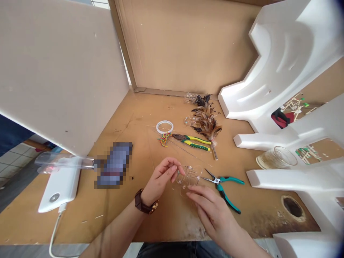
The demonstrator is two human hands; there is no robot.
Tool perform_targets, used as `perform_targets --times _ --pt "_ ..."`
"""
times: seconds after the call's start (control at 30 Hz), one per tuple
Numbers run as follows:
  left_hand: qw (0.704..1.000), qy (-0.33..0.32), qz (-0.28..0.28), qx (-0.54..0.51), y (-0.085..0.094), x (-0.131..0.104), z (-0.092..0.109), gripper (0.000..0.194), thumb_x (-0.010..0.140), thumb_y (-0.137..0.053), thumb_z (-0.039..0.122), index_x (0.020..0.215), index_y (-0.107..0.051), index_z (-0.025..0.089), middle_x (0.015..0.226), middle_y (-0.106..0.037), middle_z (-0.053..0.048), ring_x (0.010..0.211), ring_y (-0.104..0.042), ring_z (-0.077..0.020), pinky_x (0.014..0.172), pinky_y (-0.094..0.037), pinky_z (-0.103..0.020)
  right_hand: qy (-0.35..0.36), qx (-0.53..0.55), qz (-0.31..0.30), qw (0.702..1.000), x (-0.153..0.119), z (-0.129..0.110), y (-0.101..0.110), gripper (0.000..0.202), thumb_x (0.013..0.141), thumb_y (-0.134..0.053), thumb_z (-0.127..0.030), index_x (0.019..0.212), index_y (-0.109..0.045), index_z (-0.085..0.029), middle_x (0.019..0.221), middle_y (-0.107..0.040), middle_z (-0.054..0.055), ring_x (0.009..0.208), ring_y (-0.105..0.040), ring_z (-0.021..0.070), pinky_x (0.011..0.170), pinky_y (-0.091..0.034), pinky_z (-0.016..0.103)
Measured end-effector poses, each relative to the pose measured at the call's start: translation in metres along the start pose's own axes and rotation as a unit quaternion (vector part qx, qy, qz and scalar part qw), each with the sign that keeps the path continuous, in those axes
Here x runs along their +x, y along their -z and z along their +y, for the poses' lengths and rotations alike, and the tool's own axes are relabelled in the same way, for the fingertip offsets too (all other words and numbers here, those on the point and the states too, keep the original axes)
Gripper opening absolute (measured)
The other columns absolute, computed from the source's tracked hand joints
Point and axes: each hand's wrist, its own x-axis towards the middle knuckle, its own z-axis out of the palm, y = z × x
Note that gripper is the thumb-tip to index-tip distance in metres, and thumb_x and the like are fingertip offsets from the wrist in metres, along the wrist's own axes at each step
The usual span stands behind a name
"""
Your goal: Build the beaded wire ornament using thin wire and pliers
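Note:
A thin, looped wire ornament with small clear beads (191,172) is held up between my hands, above the tabletop. My left hand (163,176), with a dark watch on its wrist, pinches the ornament's left side between thumb and fingertips. From the lower right, my right hand (212,206) has its fingertips closed on the ornament's near edge. Just right of it lie teal-handled needle-nose pliers (219,182) with the handles spread. Beyond my hands are yellow-and-green pliers (192,141), a white ring-shaped roll (165,122) and a bundle of coloured strings (165,138).
A brown feather duster (206,118) lies at the back beside tangled wire pieces (190,97). To the left are a pixelated phone (115,165) and a cabled white power bank (59,184). White moulded foam (268,179) supports a glass (278,157) on the right. A hole (292,207) pierces the table.

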Motion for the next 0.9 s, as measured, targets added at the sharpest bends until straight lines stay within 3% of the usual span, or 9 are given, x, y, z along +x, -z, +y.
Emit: perform_targets --times 0.13,0.3,0.43,0.7,0.9 --pt "1.000 0.003 -0.018 0.021 -0.001 -0.004 0.003 0.010 0.085 -0.050 0.026 0.088 -0.053 0.017 0.075 -0.064 -0.002 0.050 -0.039 -0.0062 0.050 -0.029 -0.020 -0.014 -0.017 0.044 0.999 -0.003 -0.004 0.008 0.037 0.082 -0.044 -0.009 0.116 -0.052 -0.021 0.113 -0.057 0.010 0.105 -0.053 0.0185 0.088 -0.048 0.034" --pt "0.996 0.040 -0.082 0.019 -0.004 -0.007 0.008 0.016 0.085 -0.050 0.030 0.090 -0.054 0.015 0.069 -0.063 -0.003 0.046 -0.036 -0.0058 0.047 -0.026 -0.019 -0.054 -0.039 0.111 0.992 0.015 -0.004 0.011 0.030 0.082 -0.049 -0.016 0.110 -0.056 -0.023 0.104 -0.061 0.009 0.095 -0.057 0.0197 0.086 -0.045 0.039" --pt "0.992 0.052 -0.109 0.022 -0.005 -0.009 0.008 0.018 0.085 -0.049 0.032 0.090 -0.054 0.015 0.067 -0.061 -0.003 0.047 -0.035 -0.0059 0.047 -0.025 -0.019 -0.090 -0.012 0.091 0.992 0.028 0.000 0.004 0.017 0.082 -0.051 -0.020 0.094 -0.062 -0.022 0.087 -0.065 0.006 0.080 -0.059 0.0171 0.075 -0.047 0.033" --pt "0.992 0.058 -0.112 0.010 -0.006 -0.011 0.005 0.016 0.084 -0.050 0.030 0.086 -0.054 0.015 0.064 -0.062 -0.002 0.046 -0.034 -0.0054 0.046 -0.025 -0.019 -0.163 0.074 0.091 0.980 0.028 0.002 -0.005 0.012 0.076 -0.052 -0.015 0.081 -0.062 -0.021 0.075 -0.064 0.001 0.071 -0.059 0.0146 0.069 -0.045 0.027" --pt "0.988 0.107 -0.072 -0.083 -0.009 -0.009 -0.001 0.012 0.082 -0.054 0.026 0.083 -0.052 0.015 0.059 -0.061 0.000 0.041 -0.029 -0.0030 0.042 -0.018 -0.017 -0.185 0.091 0.097 0.974 0.028 0.000 -0.009 0.013 0.076 -0.049 -0.014 0.080 -0.061 -0.020 0.075 -0.064 0.002 0.071 -0.059 0.0144 0.068 -0.046 0.026"
